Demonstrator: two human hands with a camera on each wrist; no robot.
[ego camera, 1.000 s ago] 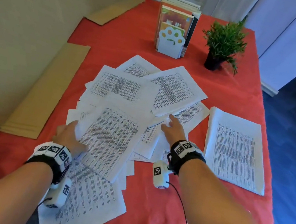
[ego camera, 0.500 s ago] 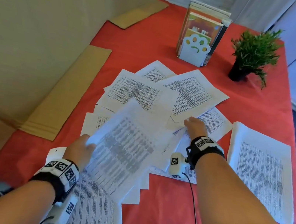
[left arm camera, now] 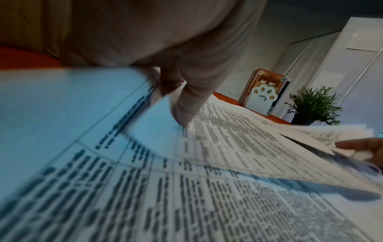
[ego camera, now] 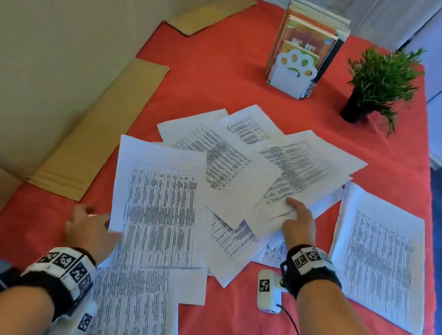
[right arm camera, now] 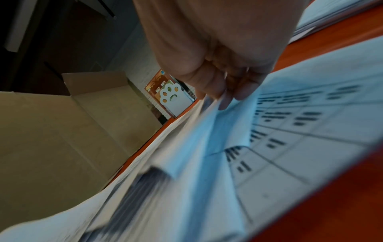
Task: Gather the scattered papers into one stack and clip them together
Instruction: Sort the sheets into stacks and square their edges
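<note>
Scattered papers [ego camera: 230,174] spread over the middle of the red worktop [ego camera: 205,78], overlapping at all angles; neater stack [ego camera: 380,250] lying apart at the right edge.

Left hand [ego camera: 91,230] at the near-left corner of a printed sheet [ego camera: 157,212]. From the head view, only knuckles over the sheet's edge; from the left wrist view, thumb on top and fingers beneath, grip pinched on that sheet [left arm camera: 228,144], which lifts off the page under it.

Right hand [ego camera: 297,225] at the pile's right side. Head view: index finger laid on a crumpled page [ego camera: 273,213]. Right wrist view: fingers [right arm camera: 225,96] curled round a raised paper edge, so grip closed on it.

Further back: book stand [ego camera: 295,72] and potted plant [ego camera: 378,82]; cardboard [ego camera: 98,130] along the left.
</note>
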